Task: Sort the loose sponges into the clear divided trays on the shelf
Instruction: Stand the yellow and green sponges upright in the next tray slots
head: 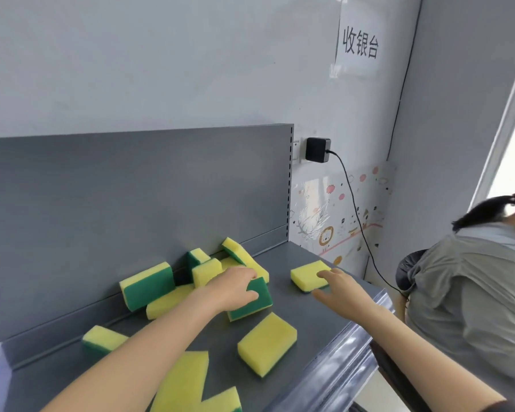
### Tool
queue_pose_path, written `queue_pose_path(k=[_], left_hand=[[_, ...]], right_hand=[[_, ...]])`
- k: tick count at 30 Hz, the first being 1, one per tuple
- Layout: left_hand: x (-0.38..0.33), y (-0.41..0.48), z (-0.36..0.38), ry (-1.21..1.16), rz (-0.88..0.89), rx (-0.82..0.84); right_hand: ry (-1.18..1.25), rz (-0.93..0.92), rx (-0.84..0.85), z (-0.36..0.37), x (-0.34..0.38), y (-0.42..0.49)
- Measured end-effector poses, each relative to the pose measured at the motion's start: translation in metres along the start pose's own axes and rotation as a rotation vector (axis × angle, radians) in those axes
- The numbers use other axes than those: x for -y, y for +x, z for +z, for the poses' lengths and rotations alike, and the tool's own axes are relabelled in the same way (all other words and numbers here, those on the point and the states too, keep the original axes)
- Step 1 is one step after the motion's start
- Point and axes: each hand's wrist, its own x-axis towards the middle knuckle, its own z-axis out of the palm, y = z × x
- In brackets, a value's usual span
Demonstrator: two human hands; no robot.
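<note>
Both our bare forearms reach forward and up from the bottom of the view. Our left hand sits palm down with the fingers curled and the thumb tucked in, closed in a grip on a green-faced sponge. Our right hand is flatter, fingers spread loose and pointing forward-left, fingertips touching a yellow sponge, not gripping it.

shop | grey retail shelf | wall sign reads 收银台
</note>
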Motion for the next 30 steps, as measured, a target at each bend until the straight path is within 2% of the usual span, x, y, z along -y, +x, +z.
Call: queue_pose_path(k=[9,14,18,24,27,30], left_hand=[[0.006,0.049,0.012,0.049,0.001,0.156],[0.007,0.057,0.012,0.074,0.035,0.182],[0.009,0.058,0.012,0.038,0.038,0.173],[0.014,0.054,0.012,-0.020,0.063,0.116],[0.016,0.049,0.010,-0.088,0.058,0.081],[0.019,0.046,0.005,-0.177,0.049,0.039]], right_hand=[[-0.110,0.027,0.062,0.017,-0.005,0.059],[-0.246,0.002,0.099,0.034,-0.005,0.076],[-0.354,-0.038,0.061,0.036,-0.006,0.080],[-0.428,-0.129,0.143,0.025,0.003,0.073],[-0.388,-0.166,0.160,0.018,0.010,0.065],[-0.277,-0.194,0.091,0.016,0.010,0.056]])
